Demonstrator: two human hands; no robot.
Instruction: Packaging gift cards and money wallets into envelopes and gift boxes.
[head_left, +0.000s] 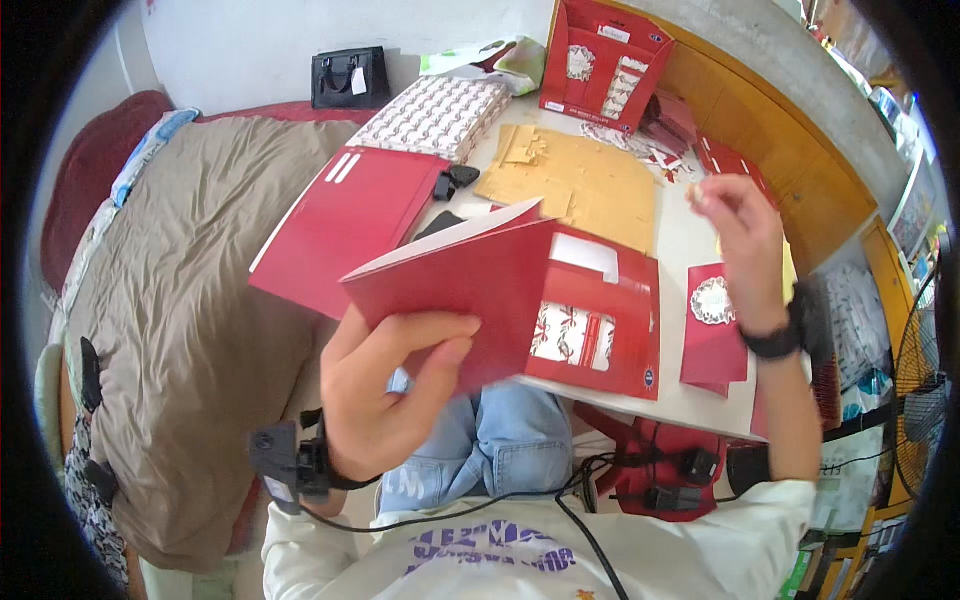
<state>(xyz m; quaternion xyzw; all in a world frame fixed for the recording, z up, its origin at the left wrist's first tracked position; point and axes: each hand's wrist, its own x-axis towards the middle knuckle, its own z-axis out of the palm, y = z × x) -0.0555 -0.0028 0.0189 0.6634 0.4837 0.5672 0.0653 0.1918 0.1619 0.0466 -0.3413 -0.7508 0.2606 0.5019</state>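
My left hand (397, 390) grips a folded red paper card (457, 300) between thumb and fingers, lifted above the table's near edge; a pale inner face shows along its top. Raised at the right, my right hand (742, 247) pinches a small pale piece (696, 195), too small to identify. Below that hand, a red card with a white wreath cut-out (711, 301) lies on the table. Partly behind the held card lies a printed red cardboard package (637, 315) with a window showing patterned paper. A worn tan cardboard sheet (592, 180) lies beyond it.
On the white table (673, 225) are large red sheets (345, 225), a patterned stack (435, 112), small black objects (454, 180) and an upright red display box (600, 67). A covered bed (195, 300) stands left; a fan (922, 375) stands right. Black cables (450, 517) cross my lap.
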